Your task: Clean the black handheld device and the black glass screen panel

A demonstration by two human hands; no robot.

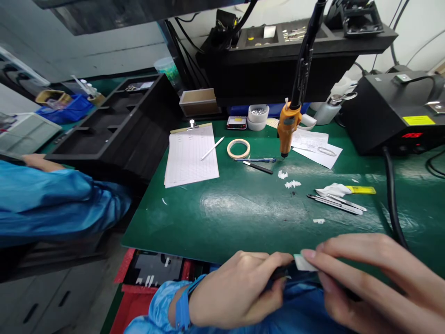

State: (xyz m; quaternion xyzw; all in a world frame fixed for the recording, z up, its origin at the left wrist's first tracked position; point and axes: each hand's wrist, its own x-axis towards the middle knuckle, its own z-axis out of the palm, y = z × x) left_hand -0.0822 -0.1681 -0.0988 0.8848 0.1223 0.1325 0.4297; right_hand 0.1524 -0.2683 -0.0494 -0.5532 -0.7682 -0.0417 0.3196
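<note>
My left hand (236, 290) is curled at the near edge of the green mat (243, 208), its fingers wrapped round a dark flat part (290, 273) that is mostly hidden. My right hand (368, 278) meets it from the right, thumb and forefinger pinching a small white strip (304, 263) that lies on the part's top. Both hands sit low over my blue sleeves, just in front of the mat's edge.
On the mat lie a clipboard with paper (191, 155), a tape roll (238, 148), pens (259, 167), tweezers (335, 203) and white scraps (292, 183). An orange electric screwdriver (288, 127) hangs above. A black tray rack (114, 125) and another person's blue sleeve (52, 199) are left; a black power unit (396, 111) is right.
</note>
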